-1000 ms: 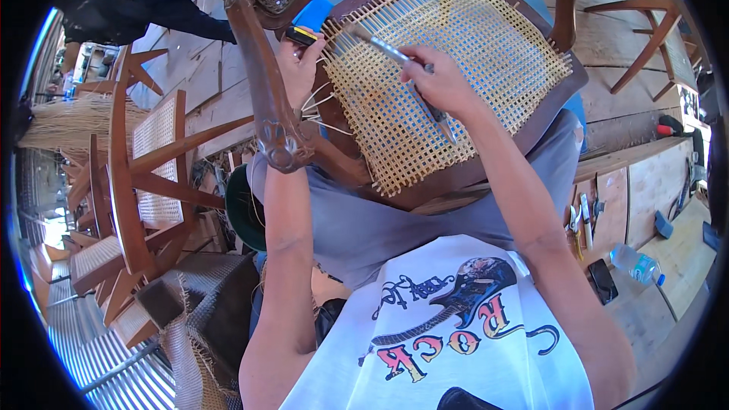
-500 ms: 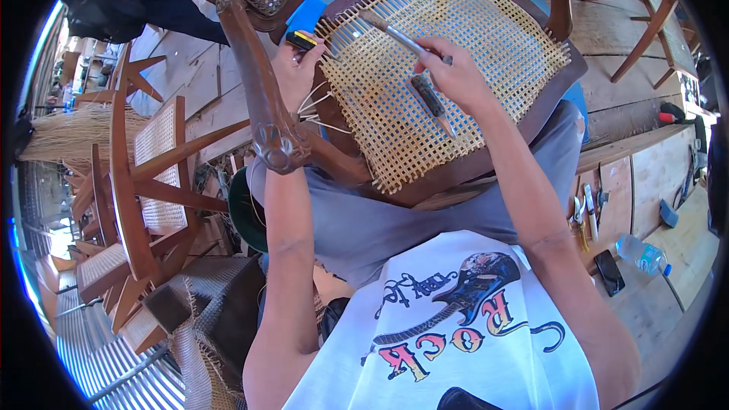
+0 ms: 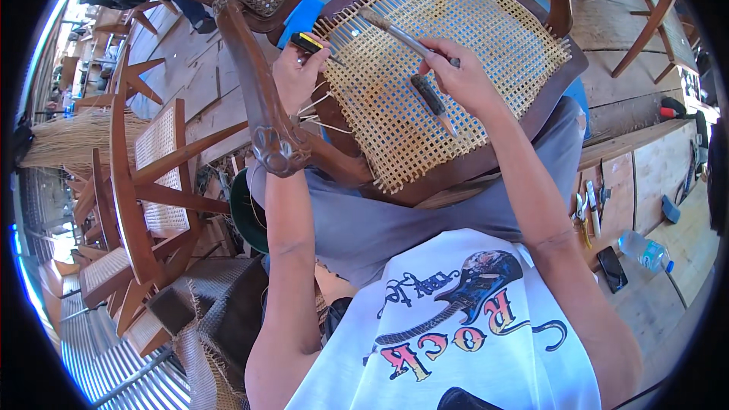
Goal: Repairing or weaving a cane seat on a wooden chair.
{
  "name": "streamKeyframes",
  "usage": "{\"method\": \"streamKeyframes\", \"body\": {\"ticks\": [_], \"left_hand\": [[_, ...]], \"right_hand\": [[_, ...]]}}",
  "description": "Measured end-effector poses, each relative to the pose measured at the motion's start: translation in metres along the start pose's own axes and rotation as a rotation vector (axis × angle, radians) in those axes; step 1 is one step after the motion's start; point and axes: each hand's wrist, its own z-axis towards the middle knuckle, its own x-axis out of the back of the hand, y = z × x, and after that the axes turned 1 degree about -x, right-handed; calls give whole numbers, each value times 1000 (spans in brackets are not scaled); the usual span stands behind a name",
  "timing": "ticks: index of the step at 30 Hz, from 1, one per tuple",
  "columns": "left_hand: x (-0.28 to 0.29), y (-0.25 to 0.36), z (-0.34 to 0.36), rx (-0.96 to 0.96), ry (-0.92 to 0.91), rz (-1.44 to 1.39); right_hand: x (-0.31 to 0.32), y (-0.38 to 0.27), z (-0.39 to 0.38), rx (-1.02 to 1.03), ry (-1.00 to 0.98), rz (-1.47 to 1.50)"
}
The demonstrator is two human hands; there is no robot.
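A wooden chair lies tilted over my lap, its seat frame (image 3: 566, 91) carrying a woven cane panel (image 3: 395, 106). Loose cane strands stand out along its far and left edges. At the panel's upper left, my left hand (image 3: 295, 76) is closed around a screwdriver-like tool (image 3: 307, 42) with a black and yellow handle, its thin shaft pointing over the weave. Above the panel, my right hand (image 3: 459, 80) grips a long grey-handled brush (image 3: 399, 33), brownish end toward the upper left. A dark-handled pointed tool (image 3: 431, 100) lies on the cane just below that hand.
The carved chair leg (image 3: 254, 83) rises beside my left forearm. More wooden chairs (image 3: 125, 175) crowd the left, near a bundle of cane strands (image 3: 76, 137). On the right-hand boards lie pliers (image 3: 582, 216), a phone (image 3: 611, 269) and a water bottle (image 3: 645, 250).
My left hand has turned the black and yellow tool, so its shaft now shows over the cane. The right hand barely moves. Another person's dark-clothed leg at the upper left has drawn back.
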Motion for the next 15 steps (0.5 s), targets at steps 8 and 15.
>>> {"method": "streamKeyframes", "body": {"ticks": [8,15], "left_hand": [[2,-2,-4,-115,-42,163],[-7,6,-4,-49,-65,253]], "right_hand": [[3,0,-6,-8,-18,32],[-6,19,-5,-74,-294,-169]]}}
